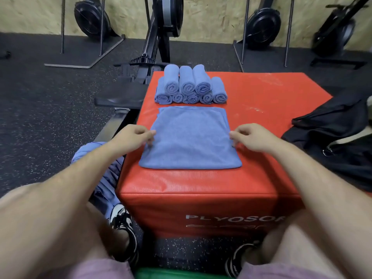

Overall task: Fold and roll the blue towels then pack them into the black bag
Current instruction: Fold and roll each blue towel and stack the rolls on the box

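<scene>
White capitals on the near face of the red box [261,109] read "PLYOSOF" [234,218]. A knee cuts off the rest at its 3 o'clock end. A second line under it is too blurred to read. No other writing can be made out.

Both forearms reach forward from the bottom corners and converge on the box top. The left hand [133,135] sits at the 9 o'clock edge of the towel [190,141], knuckles up and fingers curled inward. Its thumb and fingertips are closed on the cloth's edge in a pinch. The right hand [251,137] mirrors it at the 3 o'clock edge, fingers curled and pinching that edge in the same way. The two hands are level with each other, about halfway up the cloth.

The towel lies flat and folded on the middle of the box top. At its 12 o'clock, just beyond its far edge, are the rolls [189,85]: five side by side with three stacked on them, spiral ends towards the person. The bag [332,133] slumps at 3 o'clock, against the box's right side and well apart from the towel. Its mouth cannot be judged from here.

At 8 o'clock, beside the box, a pile [106,178] of loose blue cloth lies by a shoe [120,220]. A rower [161,27] stands at 12 o'clock against the wall.
</scene>
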